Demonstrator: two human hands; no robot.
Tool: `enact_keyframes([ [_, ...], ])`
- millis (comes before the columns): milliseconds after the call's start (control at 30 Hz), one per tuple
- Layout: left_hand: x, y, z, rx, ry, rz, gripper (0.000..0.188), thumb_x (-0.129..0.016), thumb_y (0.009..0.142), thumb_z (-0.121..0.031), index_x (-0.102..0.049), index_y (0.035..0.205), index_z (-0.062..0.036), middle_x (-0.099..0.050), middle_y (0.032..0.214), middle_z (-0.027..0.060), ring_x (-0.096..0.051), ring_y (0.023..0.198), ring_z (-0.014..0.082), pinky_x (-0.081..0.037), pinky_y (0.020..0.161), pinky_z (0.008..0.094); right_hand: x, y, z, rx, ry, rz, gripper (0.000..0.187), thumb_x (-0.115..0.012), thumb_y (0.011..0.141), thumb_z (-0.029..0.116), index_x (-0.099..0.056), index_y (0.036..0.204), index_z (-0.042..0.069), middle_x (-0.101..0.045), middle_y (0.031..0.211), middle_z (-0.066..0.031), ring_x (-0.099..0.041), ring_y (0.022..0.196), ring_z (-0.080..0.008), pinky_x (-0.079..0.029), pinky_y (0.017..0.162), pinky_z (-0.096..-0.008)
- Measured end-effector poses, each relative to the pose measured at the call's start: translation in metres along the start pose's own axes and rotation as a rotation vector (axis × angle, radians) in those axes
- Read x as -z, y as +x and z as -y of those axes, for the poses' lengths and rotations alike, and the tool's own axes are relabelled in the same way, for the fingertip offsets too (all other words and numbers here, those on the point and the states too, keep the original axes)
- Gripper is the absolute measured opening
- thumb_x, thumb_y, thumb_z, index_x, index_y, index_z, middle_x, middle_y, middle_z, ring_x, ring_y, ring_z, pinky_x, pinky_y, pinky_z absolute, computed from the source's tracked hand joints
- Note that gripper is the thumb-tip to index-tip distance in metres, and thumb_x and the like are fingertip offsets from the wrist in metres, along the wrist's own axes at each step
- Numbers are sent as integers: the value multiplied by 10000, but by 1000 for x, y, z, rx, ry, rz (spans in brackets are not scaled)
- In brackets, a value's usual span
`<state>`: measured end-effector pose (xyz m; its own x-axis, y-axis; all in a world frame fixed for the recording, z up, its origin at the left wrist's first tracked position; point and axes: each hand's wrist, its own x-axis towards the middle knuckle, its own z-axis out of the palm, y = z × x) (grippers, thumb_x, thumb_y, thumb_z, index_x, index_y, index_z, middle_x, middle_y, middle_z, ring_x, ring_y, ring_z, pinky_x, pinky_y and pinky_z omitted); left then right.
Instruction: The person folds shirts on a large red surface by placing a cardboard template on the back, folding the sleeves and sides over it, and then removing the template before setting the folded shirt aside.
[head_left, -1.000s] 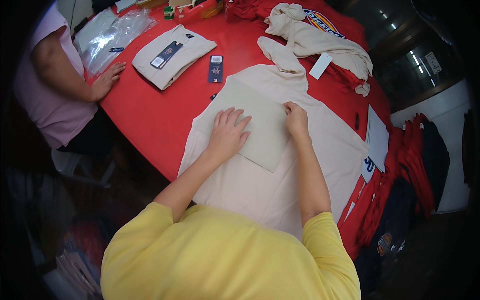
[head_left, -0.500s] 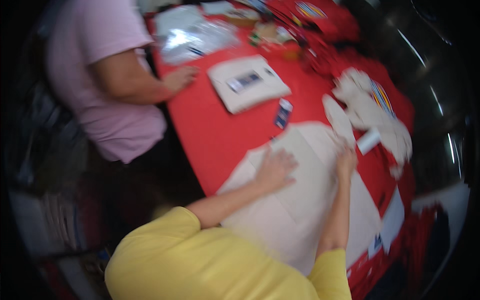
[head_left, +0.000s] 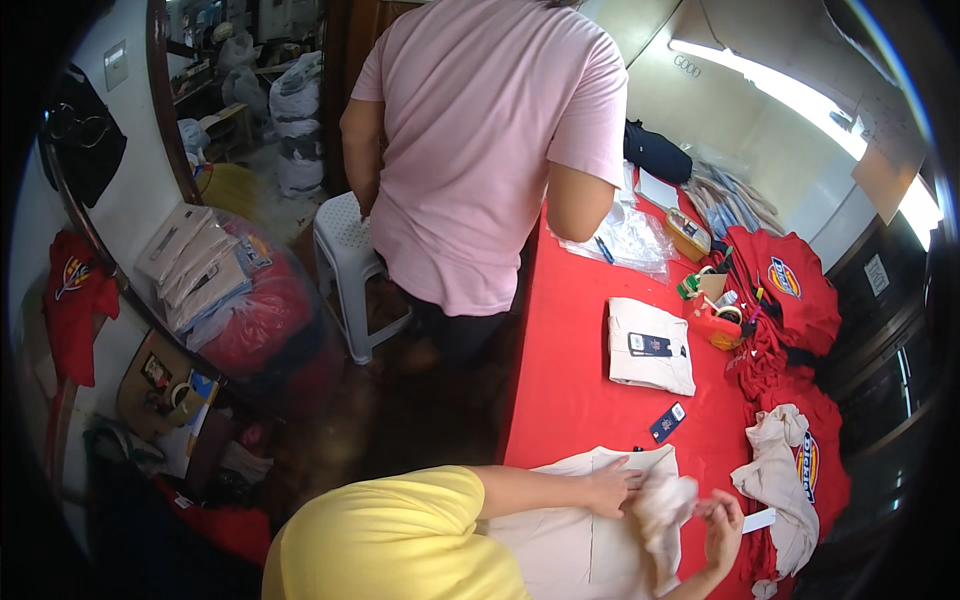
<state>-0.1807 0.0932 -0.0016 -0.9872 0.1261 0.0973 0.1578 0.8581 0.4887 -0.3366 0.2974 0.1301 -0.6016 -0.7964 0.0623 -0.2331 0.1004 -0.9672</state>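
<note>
One garment (head_left: 640, 374) lies folded; this cream cloth (head_left: 555, 552) lies unfolded; my left hand (head_left: 608, 490) spreads flat on it; right hand (head_left: 722, 522) half-curled, hold unclear.

Looks like a small clothing workshop, most likely a finishing or packing room. Shows it best in the red-covered table (head_left: 560, 400), laid with a pale garment (head_left: 555, 560) spread out at the near end, a folded cream garment (head_left: 637, 373) bearing a dark label (head_left: 650, 345), a loose dark hang tag (head_left: 665, 424) and, farther off, clear plastic bags (head_left: 640, 248). Has red garments (head_left: 800, 328) with round emblems (head_left: 784, 279) heaped along the right. Keeps more clothing on the left: folded pale garments (head_left: 190, 262) stacked right by a clear bag with red contents (head_left: 265, 320). Opens at far left through a wood-framed doorway (head_left: 167, 110) onto bulky filled bags (head_left: 297, 130). Gets light from a long fluorescent tube (head_left: 780, 90) at far right.
</note>
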Motion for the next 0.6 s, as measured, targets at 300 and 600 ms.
enact_keyframes([
  [300, -58, 21, 22, -159, -405, -531, 783, -709, 682, -160, -399, 1389, -25, -366, 1454, 211, -345, 1344, 360, -274, 1127, 426, -83, 5, -172, 156, -1321, -78, 484, -392, 976, 373, -450, 1407, 160, -370, 1490, -128, -294, 1390, -351, -187, 1113, -560],
  [600, -25, -14, 22, -58, 97, -295, 863, -596, 726, -35, -280, 1498, -259, -533, 1321, 57, -410, 1301, 316, -188, 1126, 565, -130, -94, -3, -308, 312, -5, 407, -528, 976, 287, -566, 1248, -13, -619, 1154, -122, -584, 1073, -184, -481, 916, -306],
])
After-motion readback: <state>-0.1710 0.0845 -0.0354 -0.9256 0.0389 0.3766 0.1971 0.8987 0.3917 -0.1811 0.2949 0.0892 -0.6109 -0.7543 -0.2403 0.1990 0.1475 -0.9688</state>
